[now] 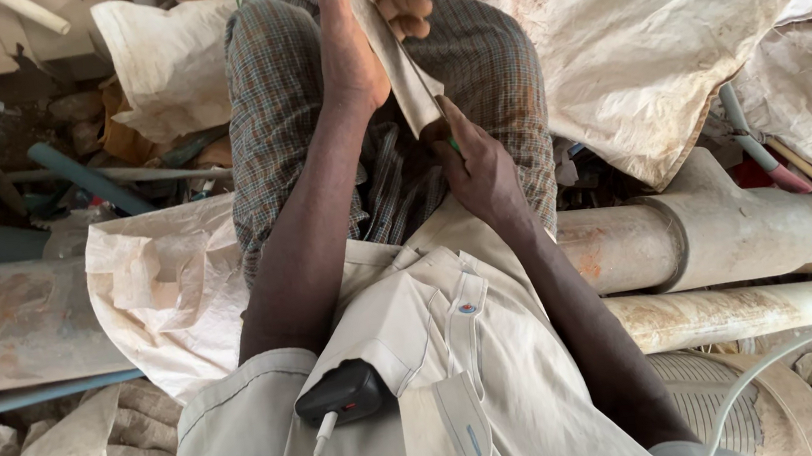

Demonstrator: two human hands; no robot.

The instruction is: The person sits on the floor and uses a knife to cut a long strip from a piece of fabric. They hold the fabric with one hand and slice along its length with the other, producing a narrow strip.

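Two hands work near the top middle of the frame. The left hand point(353, 58) grips a pale flat strip point(401, 68) over the checked cloth point(272, 101). The right hand point(480, 170) grips a small green-handled tool point(452, 141), touching the strip's lower end.

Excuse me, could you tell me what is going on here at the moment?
A seated person is working on a pale strip of material over their lap. The left hand grips it near the top, and the right hand presses a thin green-handled tool against its lower end. Toes of a foot rest beside the strip. Dirty sacks and large pipes lie around.
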